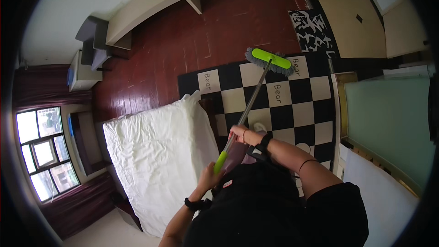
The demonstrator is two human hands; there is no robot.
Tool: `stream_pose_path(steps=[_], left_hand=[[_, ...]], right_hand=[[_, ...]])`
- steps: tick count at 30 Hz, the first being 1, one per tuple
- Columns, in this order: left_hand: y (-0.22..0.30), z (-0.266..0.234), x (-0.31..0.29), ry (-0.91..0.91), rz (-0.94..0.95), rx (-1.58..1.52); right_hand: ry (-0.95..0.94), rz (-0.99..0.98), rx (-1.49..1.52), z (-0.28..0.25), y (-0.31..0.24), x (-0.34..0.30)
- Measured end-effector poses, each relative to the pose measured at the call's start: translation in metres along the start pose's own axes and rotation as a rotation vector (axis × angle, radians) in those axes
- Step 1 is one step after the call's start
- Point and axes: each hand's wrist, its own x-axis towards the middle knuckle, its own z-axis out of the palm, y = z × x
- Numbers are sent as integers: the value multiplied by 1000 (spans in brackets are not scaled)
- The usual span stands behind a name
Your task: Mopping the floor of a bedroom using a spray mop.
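Observation:
A dust mop with a long metal pole [254, 95] slants away from me across the middle. Its green plate with a grey fringed head [271, 61] rests at the far edge of a black-and-white checkered mat [280, 122]. My left hand [211, 175] is wrapped round the green grip [221, 161] at the near end. Farther up the pole, my right hand [238, 133] closes on the bare metal. Both wrists carry dark bands.
A bed with a rumpled white sheet [155, 151] stands left of the mat. Beyond lies reddish-brown floor [219, 23]. A white bench-like shelf [151, 7] and grey chair [93, 34] line the far left wall. A frosted glass panel [388, 110] is at the right.

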Motion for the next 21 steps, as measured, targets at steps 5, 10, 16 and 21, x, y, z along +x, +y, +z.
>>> stream_pose_path(steps=[5, 10, 16, 21], left_hand=[[13, -7, 81, 11, 126, -41], [57, -40, 162, -56, 333, 66], [83, -115, 191, -210, 298, 168], [75, -179, 186, -278, 402, 288]], right_hand=[[-66, -119, -229, -10, -84, 13], [30, -362, -77, -23, -157, 29], [60, -459, 70, 31, -188, 7], [-59, -369, 388, 52, -167, -8]])
